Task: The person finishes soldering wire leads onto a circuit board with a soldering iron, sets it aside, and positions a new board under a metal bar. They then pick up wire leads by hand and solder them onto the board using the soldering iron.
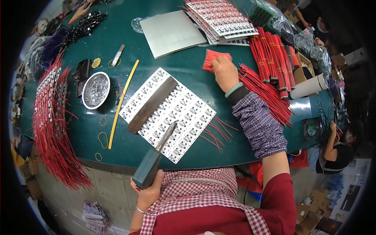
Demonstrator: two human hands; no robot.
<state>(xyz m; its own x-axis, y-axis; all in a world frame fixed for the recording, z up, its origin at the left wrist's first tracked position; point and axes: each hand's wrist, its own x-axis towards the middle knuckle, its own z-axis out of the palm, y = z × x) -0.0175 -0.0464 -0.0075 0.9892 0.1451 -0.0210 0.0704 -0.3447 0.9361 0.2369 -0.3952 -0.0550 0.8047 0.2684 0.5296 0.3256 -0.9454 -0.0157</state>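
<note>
My left hand [149, 194] is wrapped round the dark grey-green handle of a soldering iron [147, 168]. The iron's metal tip points up over a white circuit board panel [188, 113] covered in rows of small components. Across that panel lies a dark brown bar [152, 105], and several red wires stick out from its right edge. Farther off to the right, my right hand [225, 72] has its fingers closed at the end of a small bundle of red wires [211, 58]; the fingertips are partly hidden.
Loose red wires [270, 98] and banded wire bundles [274, 58] lie at the right. Stacked panels [221, 17] and a pale square plate [172, 33] are at the back. On the left are a white bowl [96, 91], a yellow strip [123, 103] and wired boards [53, 117].
</note>
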